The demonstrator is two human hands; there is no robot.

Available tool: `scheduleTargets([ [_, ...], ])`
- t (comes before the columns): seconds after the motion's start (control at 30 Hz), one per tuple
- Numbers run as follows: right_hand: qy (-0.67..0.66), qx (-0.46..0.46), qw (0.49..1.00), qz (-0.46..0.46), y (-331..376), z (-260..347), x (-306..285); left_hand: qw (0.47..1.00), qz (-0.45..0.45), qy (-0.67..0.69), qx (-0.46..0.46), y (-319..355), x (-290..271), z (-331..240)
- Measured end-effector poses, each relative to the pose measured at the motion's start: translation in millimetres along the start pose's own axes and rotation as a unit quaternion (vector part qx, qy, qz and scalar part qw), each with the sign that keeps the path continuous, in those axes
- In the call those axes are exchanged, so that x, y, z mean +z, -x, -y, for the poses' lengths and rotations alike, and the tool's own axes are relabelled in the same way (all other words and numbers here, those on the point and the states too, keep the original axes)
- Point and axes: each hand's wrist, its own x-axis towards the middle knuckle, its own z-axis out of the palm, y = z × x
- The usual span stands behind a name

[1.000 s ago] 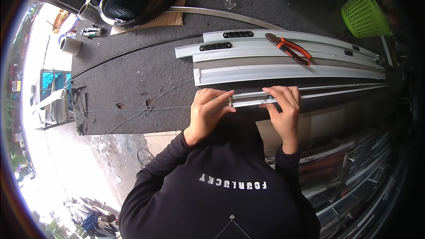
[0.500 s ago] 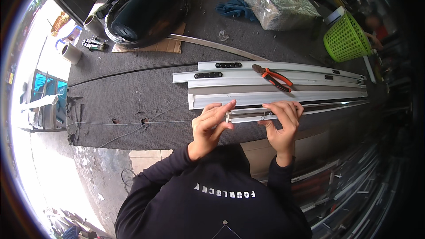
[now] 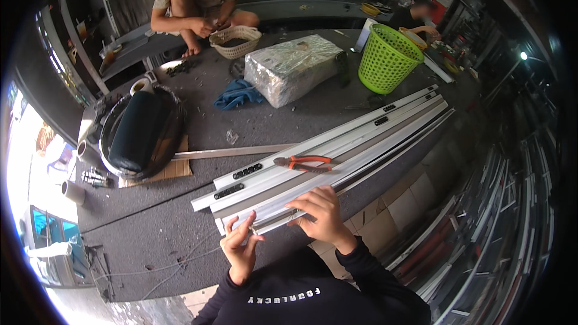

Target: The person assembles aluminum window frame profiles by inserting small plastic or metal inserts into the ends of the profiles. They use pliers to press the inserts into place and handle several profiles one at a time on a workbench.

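My left hand [image 3: 239, 248] holds the near end of a slim white metal profile [image 3: 276, 224], its thumb and fingers on either side of that end. Farther along the same profile, my right hand [image 3: 323, 219] pinches it with thumb and fingertips; a small thin piece by these fingertips is too fine to make out. Right behind my hands several long white profiles [image 3: 355, 138] lie side by side, some bearing black slotted fittings [image 3: 247, 171]. Across them rest pliers [image 3: 290, 162] with orange and black handles.
On the dark table [image 3: 144, 229] stand a foil-wrapped block [image 3: 295, 69], a blue cloth [image 3: 239, 94], a green basket [image 3: 385, 60] and a dark roll [image 3: 135, 132] on coiled wire. A person [image 3: 205, 0] squats at the far side by a woven basket [image 3: 236, 41]. Another person [image 3: 415, 18] is at far right.
The view has tilted up and turned, so the profiles now run slantwise and two other people show. Both hands stay at the profile's end, my left fingers a little more spread.
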Motion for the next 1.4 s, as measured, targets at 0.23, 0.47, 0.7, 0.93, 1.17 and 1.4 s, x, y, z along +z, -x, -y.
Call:
scheduleTargets([
  [0.23,-0.032,0.010,0.997,0.065,-3,-6,-7,0.961,0.168,0.211,-0.059,-19,-27,21],
  [0.47,-0.053,-0.012,0.992,0.110,-5,-4,-13,0.878,0.375,0.262,-0.138,-47,-41,22],
  [0.7,-0.066,-0.021,0.990,0.121,-4,-2,-10,0.873,0.385,0.271,-0.124,-52,-42,25],
  [0.93,-0.057,-0.035,0.994,0.087,-5,-2,-7,0.888,0.364,0.253,-0.119,-54,-44,20],
  [1.17,-0.054,-0.028,0.995,0.078,0,5,-18,0.866,0.390,0.299,-0.093,-62,-42,19],
  [1.4,-0.064,-0.019,0.994,0.085,6,-2,-11,0.889,0.350,0.274,-0.114,-52,-39,20],
])
